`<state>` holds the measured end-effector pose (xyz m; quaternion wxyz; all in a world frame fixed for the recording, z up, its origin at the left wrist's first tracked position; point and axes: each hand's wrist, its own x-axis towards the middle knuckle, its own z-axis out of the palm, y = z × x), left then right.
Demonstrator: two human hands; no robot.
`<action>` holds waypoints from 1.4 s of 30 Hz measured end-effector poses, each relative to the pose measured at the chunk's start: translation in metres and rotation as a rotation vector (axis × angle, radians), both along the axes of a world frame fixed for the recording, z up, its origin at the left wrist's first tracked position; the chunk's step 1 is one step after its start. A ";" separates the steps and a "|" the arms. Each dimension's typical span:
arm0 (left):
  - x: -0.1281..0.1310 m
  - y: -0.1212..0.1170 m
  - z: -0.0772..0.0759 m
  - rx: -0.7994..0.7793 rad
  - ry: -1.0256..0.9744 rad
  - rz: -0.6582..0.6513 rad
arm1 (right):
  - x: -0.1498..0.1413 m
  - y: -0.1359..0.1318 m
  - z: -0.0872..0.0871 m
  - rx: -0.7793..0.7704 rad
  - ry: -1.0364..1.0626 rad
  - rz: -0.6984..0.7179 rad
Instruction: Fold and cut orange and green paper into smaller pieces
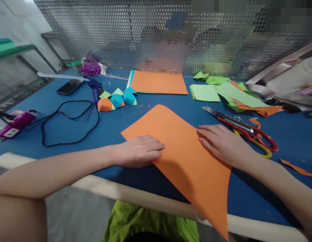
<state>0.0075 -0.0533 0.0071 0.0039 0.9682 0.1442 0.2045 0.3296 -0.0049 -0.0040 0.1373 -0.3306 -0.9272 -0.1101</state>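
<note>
A sheet of orange paper (181, 144) lies aslant on the blue table in front of me. Its far corner looks rounded, as if curled or bent, and the near corner hangs past the table edge. Over the sheet's left edge is my left hand (139, 151), fingers together and bent down on the paper; its thumb is hidden. My right hand (220, 143) rests along the right edge with fingers stretched out, fingertips touching the paper. Just beyond the right hand lie a utility knife (228, 121) and scissors (268, 141) with red and yellow handles.
Folded paper pieces (117, 100), an orange paper stack (159, 82) and green square sheets (205, 92) lie farther back. Leftward are a glue gun (94, 89), its black cord (70, 145), a phone (70, 86) and a purple power adapter (16, 124). A perforated metal panel (115, 37) stands behind.
</note>
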 end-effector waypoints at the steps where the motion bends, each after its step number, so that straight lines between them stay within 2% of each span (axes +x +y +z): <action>1: 0.000 0.000 0.000 0.003 -0.009 -0.006 | 0.000 0.000 0.000 0.007 -0.006 0.001; 10: 0.000 0.001 -0.003 0.008 -0.056 -0.018 | 0.000 0.000 0.000 0.027 -0.003 0.005; 24: 0.000 0.001 -0.004 -0.002 -0.013 -0.003 | 0.000 0.001 -0.001 0.054 -0.006 0.032; 36: -0.001 0.002 -0.004 -0.042 -0.009 -0.010 | -0.001 0.000 0.000 0.021 0.004 0.008; 42: 0.000 0.002 -0.004 -0.029 -0.056 -0.026 | -0.001 -0.001 0.000 0.037 -0.001 0.014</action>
